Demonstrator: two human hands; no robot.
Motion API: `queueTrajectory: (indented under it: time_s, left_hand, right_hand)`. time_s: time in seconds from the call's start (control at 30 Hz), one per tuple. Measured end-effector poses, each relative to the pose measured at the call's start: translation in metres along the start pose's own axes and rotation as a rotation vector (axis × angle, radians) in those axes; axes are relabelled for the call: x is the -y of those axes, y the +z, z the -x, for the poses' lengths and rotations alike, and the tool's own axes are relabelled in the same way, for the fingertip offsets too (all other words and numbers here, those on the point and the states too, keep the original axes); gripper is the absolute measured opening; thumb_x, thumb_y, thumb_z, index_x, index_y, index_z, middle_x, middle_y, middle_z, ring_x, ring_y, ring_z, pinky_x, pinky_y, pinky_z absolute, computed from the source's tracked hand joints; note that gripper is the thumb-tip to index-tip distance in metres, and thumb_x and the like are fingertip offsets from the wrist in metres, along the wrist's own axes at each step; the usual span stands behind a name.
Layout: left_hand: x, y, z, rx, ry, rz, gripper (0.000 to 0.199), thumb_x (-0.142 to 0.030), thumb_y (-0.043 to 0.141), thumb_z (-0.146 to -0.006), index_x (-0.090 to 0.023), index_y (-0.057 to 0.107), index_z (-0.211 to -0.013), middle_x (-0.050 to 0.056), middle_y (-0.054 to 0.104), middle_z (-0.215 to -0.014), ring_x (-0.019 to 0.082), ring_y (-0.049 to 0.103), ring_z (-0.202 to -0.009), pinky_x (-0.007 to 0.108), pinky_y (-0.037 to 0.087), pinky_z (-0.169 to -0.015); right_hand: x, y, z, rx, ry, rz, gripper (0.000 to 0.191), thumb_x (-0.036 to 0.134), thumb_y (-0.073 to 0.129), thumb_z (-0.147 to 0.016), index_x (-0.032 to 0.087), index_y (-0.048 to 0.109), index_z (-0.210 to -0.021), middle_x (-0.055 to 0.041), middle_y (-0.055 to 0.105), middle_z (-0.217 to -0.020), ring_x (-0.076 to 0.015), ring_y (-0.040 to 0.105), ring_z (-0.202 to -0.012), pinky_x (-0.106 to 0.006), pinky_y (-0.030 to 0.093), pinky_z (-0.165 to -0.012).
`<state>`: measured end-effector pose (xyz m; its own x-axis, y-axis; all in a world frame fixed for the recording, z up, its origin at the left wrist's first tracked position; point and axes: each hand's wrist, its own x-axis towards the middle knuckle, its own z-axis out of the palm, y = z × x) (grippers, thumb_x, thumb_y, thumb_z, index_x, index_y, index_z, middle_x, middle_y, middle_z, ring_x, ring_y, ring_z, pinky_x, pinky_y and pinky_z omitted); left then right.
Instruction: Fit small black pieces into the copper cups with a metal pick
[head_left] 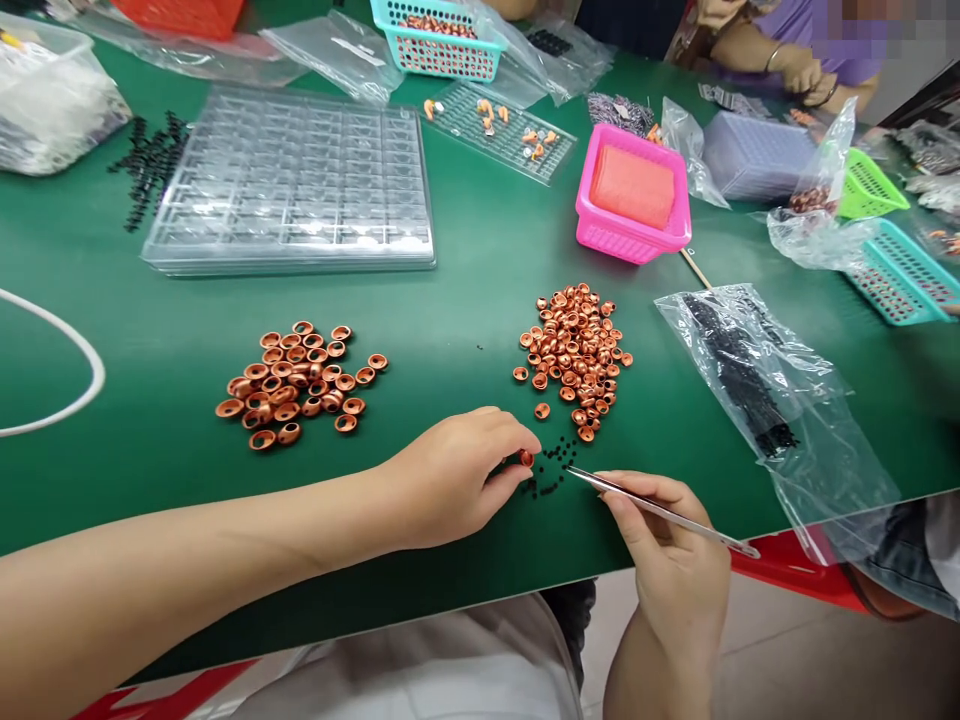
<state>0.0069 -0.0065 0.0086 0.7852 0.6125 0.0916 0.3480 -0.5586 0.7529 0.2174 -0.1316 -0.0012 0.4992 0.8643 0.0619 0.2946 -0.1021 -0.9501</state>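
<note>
Between thumb and fingertips, my left hand (465,475) pinches one small copper-coloured cup (526,458) just above the green table. My right hand (671,545) grips a pair of metal tweezers (660,512), whose tips point left at a scatter of tiny black pieces (551,470) on the tabletop. Whether the tips hold a piece is too small to tell. Beyond my hands lies a dense pile of copper-coloured cups (574,345). Farther left, a looser group of similar cups (296,380) shows larger openings.
Stacked clear plastic trays (292,185) lie at the back left. A pink basket (634,235) with an orange sponge-like block stands behind the dense pile. On the right is a clear bag (817,450) with black parts. Another person's hands (806,80) are at the far right.
</note>
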Motion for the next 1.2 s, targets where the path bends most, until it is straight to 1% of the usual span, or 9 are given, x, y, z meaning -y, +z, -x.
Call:
queueTrajectory:
  time_s: [0.1, 0.23, 0.37, 0.5, 0.7, 0.87, 1.0, 1.2]
  left_hand:
    - [0.005, 0.003, -0.002, 0.002, 0.016, 0.014, 0.015, -0.016, 0.052, -0.093, -0.016, 0.063, -0.104, 0.005, 0.066, -0.092, 0.019, 0.059, -0.086, 0.029, 0.047, -0.075]
    - [0.010, 0.001, -0.002, -0.015, 0.053, 0.057, 0.014, -0.015, 0.053, -0.093, -0.017, 0.062, -0.103, 0.003, 0.065, -0.088, 0.017, 0.058, -0.081, 0.027, 0.045, -0.070]
    - [0.012, 0.000, -0.002, 0.003, 0.055, 0.090, 0.011, -0.016, 0.054, -0.092, -0.017, 0.063, -0.099, 0.002, 0.066, -0.088, 0.016, 0.058, -0.081, 0.027, 0.045, -0.072]
    - [0.011, 0.000, -0.002, -0.005, 0.041, 0.121, 0.009, -0.016, 0.057, -0.091, -0.017, 0.063, -0.098, 0.002, 0.067, -0.088, 0.015, 0.059, -0.081, 0.026, 0.046, -0.072]
    - [0.011, -0.001, -0.004, -0.013, 0.035, 0.117, 0.009, -0.015, 0.058, -0.090, -0.017, 0.064, -0.098, 0.001, 0.068, -0.088, 0.015, 0.059, -0.080, 0.025, 0.045, -0.071]
    - [0.010, -0.001, -0.005, -0.012, 0.043, 0.110, 0.010, -0.015, 0.060, -0.090, -0.018, 0.064, -0.098, 0.000, 0.067, -0.085, 0.014, 0.058, -0.078, 0.024, 0.044, -0.070]
    - [0.010, -0.001, -0.005, -0.010, 0.036, 0.112, 0.010, -0.016, 0.060, -0.090, -0.018, 0.064, -0.099, 0.000, 0.066, -0.085, 0.014, 0.059, -0.079, 0.023, 0.044, -0.069]
    - [0.012, -0.001, -0.003, -0.009, 0.031, 0.126, 0.010, -0.017, 0.059, -0.091, -0.019, 0.064, -0.100, -0.001, 0.066, -0.086, 0.013, 0.059, -0.079, 0.023, 0.044, -0.070]
  right_hand:
    - [-0.003, 0.000, 0.000, 0.018, -0.053, -0.019, 0.013, 0.026, 0.075, -0.081, 0.020, 0.067, -0.088, -0.0053, 0.076, -0.090, -0.0218, 0.074, -0.085, -0.035, 0.063, -0.074]
    - [-0.006, 0.000, 0.001, 0.063, -0.133, -0.023, 0.010, 0.020, 0.072, -0.083, 0.021, 0.065, -0.089, -0.0040, 0.075, -0.087, -0.0206, 0.073, -0.082, -0.034, 0.063, -0.069]
    - [-0.007, 0.001, 0.000, 0.103, -0.227, -0.015, 0.013, 0.011, 0.067, -0.084, 0.022, 0.062, -0.091, -0.0028, 0.072, -0.084, -0.0180, 0.072, -0.080, -0.032, 0.062, -0.067]
    - [-0.008, 0.002, -0.001, 0.128, -0.279, 0.013, 0.017, 0.007, 0.066, -0.084, 0.022, 0.062, -0.091, -0.0021, 0.071, -0.082, -0.0170, 0.071, -0.079, -0.032, 0.061, -0.068]
    - [-0.009, 0.003, -0.001, 0.127, -0.277, 0.035, 0.020, 0.005, 0.065, -0.083, 0.021, 0.062, -0.093, -0.0020, 0.072, -0.086, -0.0162, 0.071, -0.082, -0.030, 0.060, -0.072]
    - [-0.008, 0.005, 0.001, 0.078, -0.257, 0.049, 0.019, 0.006, 0.066, -0.083, 0.022, 0.062, -0.093, -0.0020, 0.073, -0.089, -0.0167, 0.072, -0.084, -0.031, 0.061, -0.073]
    - [-0.008, 0.006, 0.003, 0.051, -0.247, 0.028, 0.019, 0.006, 0.066, -0.083, 0.022, 0.063, -0.093, -0.0018, 0.072, -0.087, -0.0171, 0.072, -0.082, -0.031, 0.061, -0.071]
    - [-0.008, 0.005, 0.002, 0.068, -0.245, 0.019, 0.022, 0.004, 0.066, -0.082, 0.022, 0.062, -0.095, -0.0017, 0.072, -0.088, -0.0164, 0.071, -0.084, -0.031, 0.061, -0.072]
